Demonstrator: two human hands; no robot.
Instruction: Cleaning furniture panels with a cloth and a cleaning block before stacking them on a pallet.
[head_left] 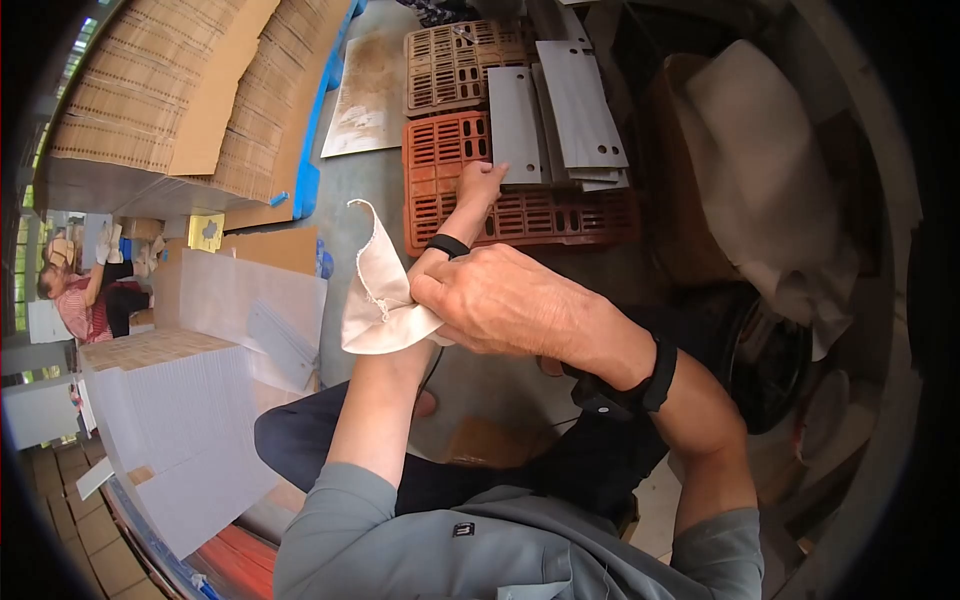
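My right hand (510,300) is closed on a cream cloth sleeve (385,325) with a frayed edge. The cloth lies at the middle of my left forearm, its loose end standing out to the left. Whether it goes all the way round the arm I cannot tell. My left hand (481,184) reaches forward with its fingers curled in, beside the lower edge of a grey flat panel (515,120) with round holes. Nothing shows in that hand. Black bands circle both wrists, and a small dark device (605,402) sits at the right one.
Several grey panels (585,105) lie on an orange plastic crate (430,215), with a tan crate (440,90) behind. Stacked cardboard (150,120) rises at the left above a pile of white sheets (190,430). Another person (85,300) sits far left. A cloth-draped box (760,170) stands right.
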